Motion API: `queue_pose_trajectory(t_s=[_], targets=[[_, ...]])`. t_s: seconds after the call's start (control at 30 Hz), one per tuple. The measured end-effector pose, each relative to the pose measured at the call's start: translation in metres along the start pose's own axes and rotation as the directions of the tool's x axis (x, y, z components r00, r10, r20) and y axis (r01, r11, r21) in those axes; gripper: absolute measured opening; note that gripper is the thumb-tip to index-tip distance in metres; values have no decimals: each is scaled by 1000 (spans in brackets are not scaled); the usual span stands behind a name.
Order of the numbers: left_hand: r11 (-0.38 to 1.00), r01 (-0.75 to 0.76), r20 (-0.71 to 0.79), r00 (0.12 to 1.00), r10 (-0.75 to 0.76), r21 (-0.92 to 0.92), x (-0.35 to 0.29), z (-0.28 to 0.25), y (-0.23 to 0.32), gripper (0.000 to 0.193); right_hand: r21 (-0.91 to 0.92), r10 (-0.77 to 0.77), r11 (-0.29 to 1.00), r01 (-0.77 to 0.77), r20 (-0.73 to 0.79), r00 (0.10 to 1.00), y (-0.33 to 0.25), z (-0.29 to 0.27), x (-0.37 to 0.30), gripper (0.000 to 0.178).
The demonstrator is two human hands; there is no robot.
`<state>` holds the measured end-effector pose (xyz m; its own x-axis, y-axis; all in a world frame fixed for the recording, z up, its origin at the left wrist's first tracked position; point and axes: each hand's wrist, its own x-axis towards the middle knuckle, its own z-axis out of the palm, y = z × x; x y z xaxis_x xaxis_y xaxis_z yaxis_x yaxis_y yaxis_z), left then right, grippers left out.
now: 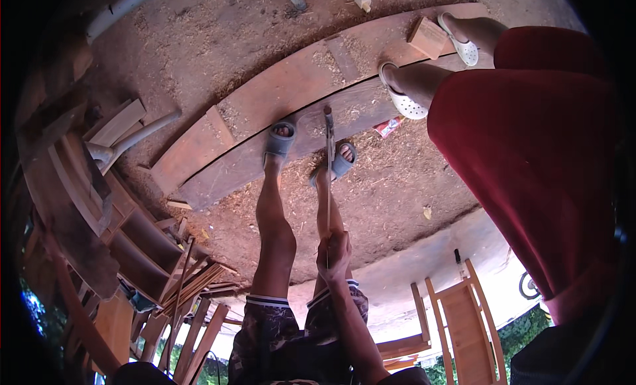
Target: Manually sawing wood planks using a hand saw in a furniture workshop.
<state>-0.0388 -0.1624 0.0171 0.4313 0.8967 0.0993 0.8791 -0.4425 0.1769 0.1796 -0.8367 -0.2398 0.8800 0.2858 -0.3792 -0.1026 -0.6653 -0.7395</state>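
My right hand [334,250] is closed around the near end of a long, thin, straight tool [330,143], which points away from me between my feet. It is seen nearly edge-on, with a brownish knob at its far end; its exact kind is unclear. Beneath its far part lies a wide wooden panel [258,146] on the ground, with cross strips and scattered wood shavings. My left foot in a grey slide sandal [281,141] rests on the panel; the other sandal [344,161] is at its near edge. My left hand is out of view.
A person in red clothing [523,160] and white clogs [409,107] is at the right, beside a wood block [428,38]. Stacked timber and wooden furniture parts [142,236] crowd the left. A red wrapper [388,126] lies near the panel. A wooden chair [467,325] stands lower right.
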Motion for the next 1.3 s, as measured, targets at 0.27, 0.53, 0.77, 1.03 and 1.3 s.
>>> queue_pose_trajectory(t_s=[0.27, 0.53, 0.77, 1.03, 1.3], targets=[[999, -27, 24, 999, 26, 31, 27, -10, -12, 80, 42, 18, 999, -19, 40, 999, -11, -3, 13, 28], [997, -58, 44, 997, 56, 55, 53, -17, -26, 83, 52, 17, 998, -18, 31, 999, -10, -4, 17, 27], [992, -100, 45, 994, 97, 80, 79, -31, -45, 86, 51, 17, 999, -19, 33, 999, -10, -1, 18, 25], [1000, -16, 3, 1000, 15, 18, 13, 36, 21, 89, 24, -9, 1000, 9, 18, 1000, -4, -9, 21, 25], [-15, 983, 688, 118, -716, -184, -319, 302, 413, 92, 59, -7, 998, 6, 25, 1000, -11, -2, 21, 25]])
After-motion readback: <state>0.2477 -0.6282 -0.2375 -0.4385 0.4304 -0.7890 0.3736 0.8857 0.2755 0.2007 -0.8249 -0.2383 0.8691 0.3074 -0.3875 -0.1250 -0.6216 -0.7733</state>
